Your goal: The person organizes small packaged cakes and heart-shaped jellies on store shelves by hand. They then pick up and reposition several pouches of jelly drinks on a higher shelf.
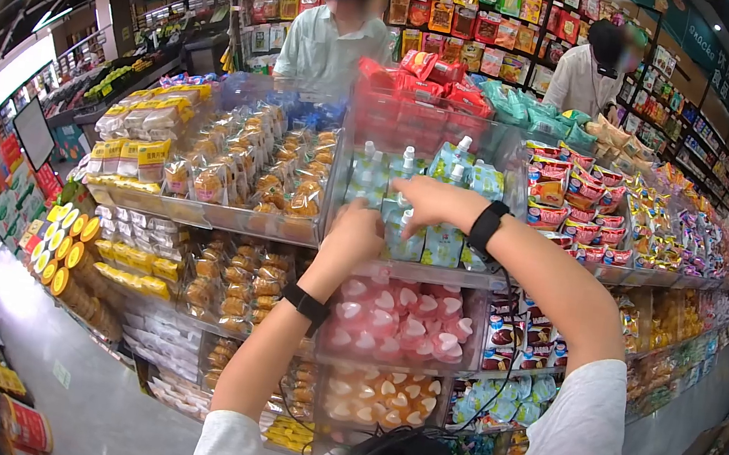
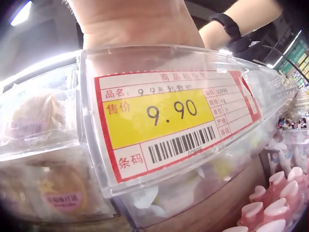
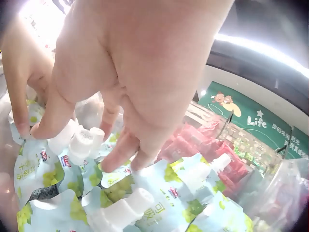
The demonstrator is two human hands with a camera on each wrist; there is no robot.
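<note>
Light-blue pouches [image 1: 443, 245] with white spout caps and green grape pictures fill a clear bin. At the bin's front left corner, my left hand [image 1: 359, 230] reaches over the edge, fingers pointing down among the pouches. My right hand [image 1: 423, 200] comes in from the right above them. In the right wrist view, the right hand [image 3: 140, 63] has its fingers spread and bent around several white caps [image 3: 82, 140], its thumb tip close to the fingertips of the left hand [image 3: 29, 63]. In the left wrist view a price tag [image 2: 174, 116] covers part of the left hand [image 2: 140, 24].
Wrapped baked snacks [image 1: 249, 157] lie in the bin to the left, red and colourful packets [image 1: 576, 195] to the right. Red bags [image 1: 429, 89] are piled behind. Pink heart-topped cups [image 1: 398, 319] sit on the shelf below. Two people [image 1: 338, 40] stand beyond the display.
</note>
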